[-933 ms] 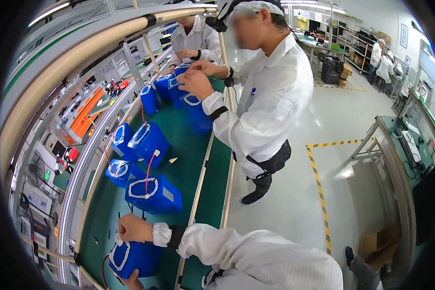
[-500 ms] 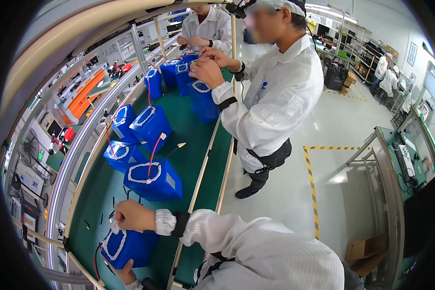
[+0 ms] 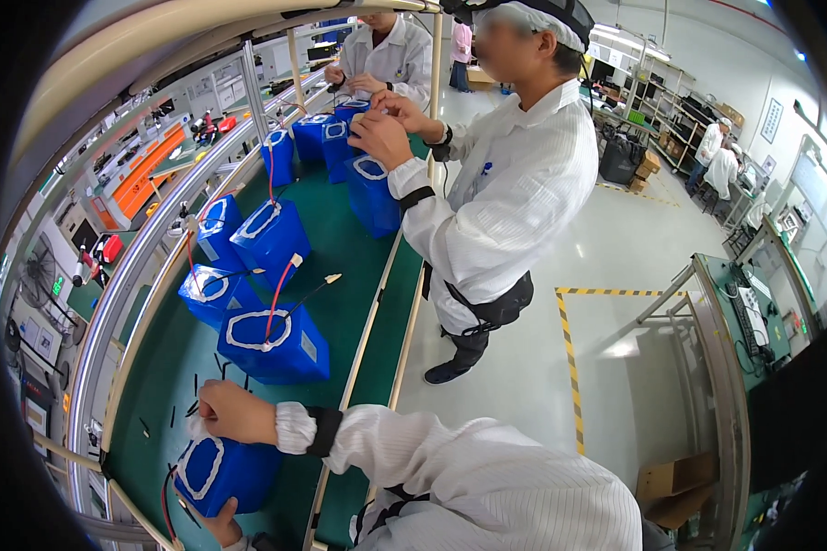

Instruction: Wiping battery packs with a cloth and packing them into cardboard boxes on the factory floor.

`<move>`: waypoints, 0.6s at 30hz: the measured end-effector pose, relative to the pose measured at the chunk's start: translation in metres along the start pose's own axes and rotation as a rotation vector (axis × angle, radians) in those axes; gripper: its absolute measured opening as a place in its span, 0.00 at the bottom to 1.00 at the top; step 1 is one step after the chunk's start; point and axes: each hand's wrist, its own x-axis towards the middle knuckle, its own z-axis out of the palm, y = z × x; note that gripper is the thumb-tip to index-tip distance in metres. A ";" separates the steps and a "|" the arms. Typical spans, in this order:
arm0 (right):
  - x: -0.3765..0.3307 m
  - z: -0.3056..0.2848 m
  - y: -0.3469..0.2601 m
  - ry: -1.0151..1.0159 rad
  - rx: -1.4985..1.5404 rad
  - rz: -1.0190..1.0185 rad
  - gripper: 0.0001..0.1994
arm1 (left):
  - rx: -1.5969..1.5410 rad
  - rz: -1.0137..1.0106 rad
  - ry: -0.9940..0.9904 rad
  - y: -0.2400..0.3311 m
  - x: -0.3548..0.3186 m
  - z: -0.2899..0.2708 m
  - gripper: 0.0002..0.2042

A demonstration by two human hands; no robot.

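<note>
Blue sides and a white ring [image 3: 199, 466] mark the near pack [image 3: 259, 470], which rests on the green counter [image 3: 354, 294] at the end closest to the person. The right hand [image 3: 237, 413] reaches over from the right, its fingertips pinched on a white wad [image 3: 196, 427] at the far edge of the ringed face. The left hand [image 3: 220, 526] is low against the pack's near side, fingers touching it; how far they wrap underneath cannot be seen. The two hands are apart, with the pack between them. Thin wires [image 3: 166, 500], red and black, hang just left of the pack.

Short black strips [image 3: 196, 386] lie scattered on the counter around the right hand. Beyond them stands a second pack [image 3: 294, 355], also ringed in white, with a red lead [image 3: 277, 294] rising to a pale connector [image 3: 296, 261]. Three more packs [image 3: 271, 241] cluster close behind it. Farther along, a co-worker [image 3: 501, 184] in a white coat brings both hands together above another blue pack [image 3: 374, 204]; what they hold is too small to tell.
</note>
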 end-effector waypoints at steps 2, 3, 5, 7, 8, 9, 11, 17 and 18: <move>-0.012 -0.010 -0.008 -0.037 0.016 0.024 0.06 | 0.000 0.001 0.009 -0.001 0.001 -0.002 0.53; -0.017 -0.015 -0.012 -0.068 0.032 0.050 0.06 | 0.000 0.000 0.012 -0.002 0.002 -0.002 0.53; -0.025 -0.023 -0.022 -0.128 0.029 0.069 0.06 | 0.001 -0.004 0.022 -0.004 0.002 -0.004 0.53; -0.027 -0.021 -0.020 -0.150 -0.017 0.024 0.06 | 0.002 -0.011 0.030 -0.006 0.001 -0.004 0.53; -0.025 -0.019 -0.018 -0.151 -0.019 0.029 0.06 | 0.002 -0.015 0.031 -0.007 0.000 -0.003 0.53; -0.022 -0.015 -0.015 -0.122 -0.013 0.059 0.06 | 0.003 -0.018 0.034 -0.008 -0.001 -0.003 0.53; -0.009 -0.007 -0.003 -0.052 -0.046 0.029 0.06 | 0.006 -0.022 0.033 -0.006 -0.003 -0.001 0.53; 0.006 0.002 0.002 -0.020 0.020 0.107 0.07 | 0.018 -0.020 0.042 0.000 -0.004 0.000 0.53; 0.004 0.003 0.004 0.023 0.031 0.068 0.07 | 0.020 -0.020 0.041 0.000 -0.003 0.000 0.53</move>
